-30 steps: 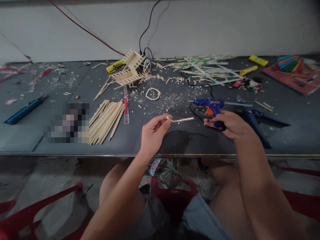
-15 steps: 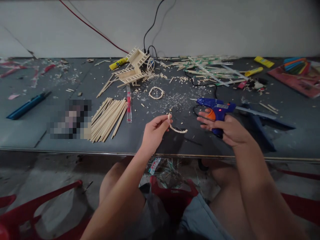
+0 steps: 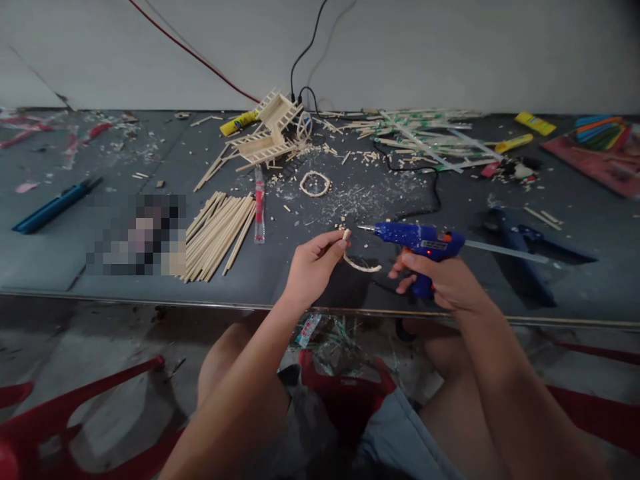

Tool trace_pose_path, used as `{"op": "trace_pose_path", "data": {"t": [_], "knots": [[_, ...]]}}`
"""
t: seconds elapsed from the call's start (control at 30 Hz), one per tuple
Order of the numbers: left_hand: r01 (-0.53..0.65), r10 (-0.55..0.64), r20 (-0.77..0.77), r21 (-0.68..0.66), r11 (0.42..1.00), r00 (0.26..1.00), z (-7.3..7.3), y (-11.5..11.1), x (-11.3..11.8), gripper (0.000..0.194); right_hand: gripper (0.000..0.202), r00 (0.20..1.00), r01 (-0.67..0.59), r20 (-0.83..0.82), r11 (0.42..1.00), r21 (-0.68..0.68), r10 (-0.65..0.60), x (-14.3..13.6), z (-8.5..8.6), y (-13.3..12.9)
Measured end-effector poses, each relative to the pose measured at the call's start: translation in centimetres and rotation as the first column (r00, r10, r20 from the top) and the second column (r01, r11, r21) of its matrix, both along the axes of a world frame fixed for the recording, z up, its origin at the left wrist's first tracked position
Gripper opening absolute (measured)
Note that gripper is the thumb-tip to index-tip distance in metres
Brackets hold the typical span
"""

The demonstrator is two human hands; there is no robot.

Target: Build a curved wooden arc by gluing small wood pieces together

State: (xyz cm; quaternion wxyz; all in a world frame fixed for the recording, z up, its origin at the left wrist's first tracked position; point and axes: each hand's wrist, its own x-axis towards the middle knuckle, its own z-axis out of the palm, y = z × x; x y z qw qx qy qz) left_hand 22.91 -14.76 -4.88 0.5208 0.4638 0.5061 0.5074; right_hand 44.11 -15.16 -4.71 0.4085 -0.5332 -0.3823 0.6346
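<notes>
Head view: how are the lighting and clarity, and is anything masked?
In the head view, light is dim, the upper right corner darkened; the black cable throws a soft shadow on the wall; a pixelated patch hides whatever lies left of the wooden sticks.

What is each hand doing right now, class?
Left hand: closed, pinching a curved stick piece.
Right hand: holding a blue hot glue gun.

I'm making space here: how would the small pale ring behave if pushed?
The ring looks thin and open, so probably light. Lying flat, it would likely slide rather than roll. Its knobbly outline suggests short joined pieces, which might snap apart.
</notes>
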Motion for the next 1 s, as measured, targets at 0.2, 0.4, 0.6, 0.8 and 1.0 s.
{"op": "trace_pose_path", "data": {"t": [0.2,0.4,0.6,0.8,1.0], "knots": [[0.018,-0.018,-0.038,0.0,1.0,0.999,-0.03,0.13,-0.08,0.02,0.031,0.999,0.033,-0.039,0.999,-0.018,-0.034,-0.29,-0.11,-0.01],[0.024,-0.023,-0.043,0.012,1.0,0.999,0.12,0.13,0.03,0.019,0.03,0.999,0.035,0.002,0.999,-0.027,-0.035,-0.48,-0.14,-0.18],[0.008,-0.007,-0.034,0.026,1.0,0.999,0.18,0.18,0.02,0.018,0.03,0.999,0.041,-0.017,0.999,0.003,-0.041,-0.56,-0.29,-0.18],[-0.003,0.004,-0.049,0.035,0.999,0.999,0.22,0.21,-0.11,0.018,0.029,0.999,0.032,0.023,0.999,0.014,-0.033,-0.33,-0.36,-0.18],[0.008,-0.006,-0.059,0.042,0.999,0.998,0.19,0.15,-0.17,0.019,0.029,0.998,0.045,0.035,0.999,0.021,-0.046,-0.36,-0.33,-0.28]]}}
